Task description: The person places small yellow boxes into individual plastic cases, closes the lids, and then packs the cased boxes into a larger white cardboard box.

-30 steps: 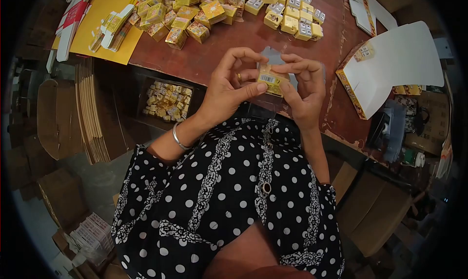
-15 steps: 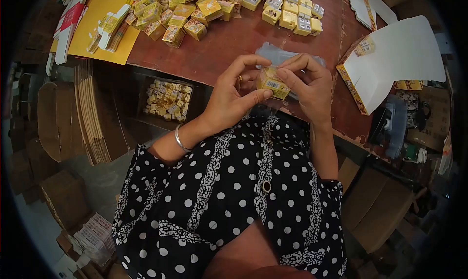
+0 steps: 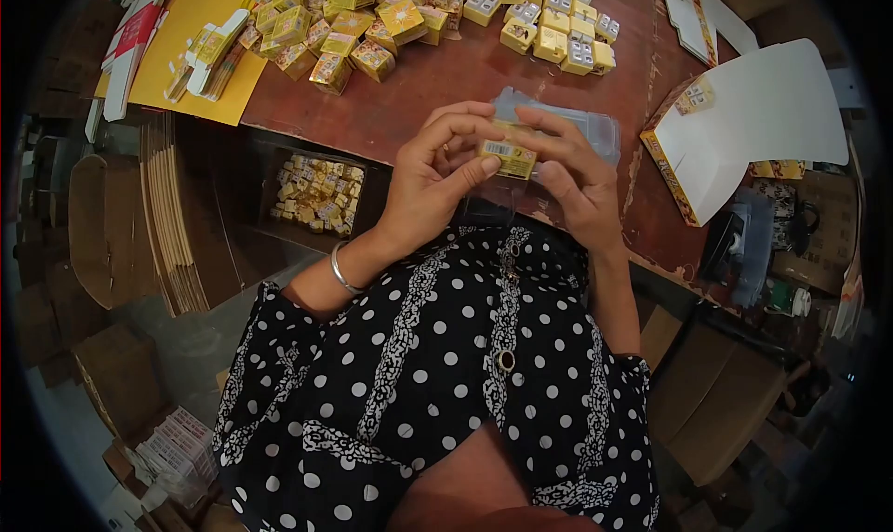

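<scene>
Between my two hands is a small yellow box (image 3: 508, 158) with a barcode on the side facing me. My left hand (image 3: 435, 174) grips its left side, thumb along the front. My right hand (image 3: 575, 174) has its fingers over the top and right side, the thumb near the lower right corner. Behind and under my hands lie clear plastic trays (image 3: 595, 132) on the red-brown table (image 3: 409, 113). Farther back sit a pile of yellow printed boxes (image 3: 344, 25) and a group of pale yellow blocks with silvery tops (image 3: 555, 30).
An open white carton (image 3: 744, 113) stands on the right. Flat white-and-yellow box blanks (image 3: 209, 58) lie on a yellow sheet (image 3: 153, 81) at the left. Below the table edge, a bin (image 3: 270, 218) holds several small yellow blocks. Folded cardboard (image 3: 167, 216) stands beside it.
The small box has moved slightly left and its barcode side is turned more level. My right fingers have shifted from a pinch at its top to lying over its right side.
</scene>
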Demonstrator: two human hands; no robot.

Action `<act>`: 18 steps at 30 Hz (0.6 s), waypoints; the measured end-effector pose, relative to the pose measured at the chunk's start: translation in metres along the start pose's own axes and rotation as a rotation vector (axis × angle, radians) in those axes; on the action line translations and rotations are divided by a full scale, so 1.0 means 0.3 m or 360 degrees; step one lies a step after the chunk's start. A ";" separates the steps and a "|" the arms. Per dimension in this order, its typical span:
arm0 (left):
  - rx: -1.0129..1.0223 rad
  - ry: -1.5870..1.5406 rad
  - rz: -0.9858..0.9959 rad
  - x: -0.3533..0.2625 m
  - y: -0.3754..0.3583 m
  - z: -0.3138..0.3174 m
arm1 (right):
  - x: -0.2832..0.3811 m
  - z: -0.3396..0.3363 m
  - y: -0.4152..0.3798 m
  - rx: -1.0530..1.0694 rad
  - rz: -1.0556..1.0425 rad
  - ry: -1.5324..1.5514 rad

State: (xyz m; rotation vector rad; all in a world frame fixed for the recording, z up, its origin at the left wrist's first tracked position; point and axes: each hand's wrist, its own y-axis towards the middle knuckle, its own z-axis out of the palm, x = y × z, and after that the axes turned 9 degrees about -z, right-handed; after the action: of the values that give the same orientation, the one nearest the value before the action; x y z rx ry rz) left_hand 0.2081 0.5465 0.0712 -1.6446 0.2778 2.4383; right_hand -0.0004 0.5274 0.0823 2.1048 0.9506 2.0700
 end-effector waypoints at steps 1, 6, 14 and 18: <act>-0.0036 -0.0044 0.0022 0.006 0.006 -0.010 | 0.003 0.015 0.000 -0.0028 0.0030 0.0065; -0.0180 -0.0297 -0.0018 0.015 0.034 -0.050 | 0.034 0.061 0.049 -0.0141 0.0382 0.0034; 0.0351 0.0879 -0.0532 -0.125 0.057 -0.142 | 0.024 -0.098 0.288 0.1059 0.0445 -0.0287; 0.0379 0.1104 -0.0461 -0.114 0.056 -0.213 | -0.187 -0.218 0.445 0.0045 0.0454 -0.0988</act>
State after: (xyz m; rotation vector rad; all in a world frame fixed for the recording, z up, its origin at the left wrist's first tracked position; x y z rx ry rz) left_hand 0.2733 0.5121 0.0803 -2.1730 0.3711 1.5018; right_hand -0.0041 0.3692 0.0975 2.7649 0.6151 1.3140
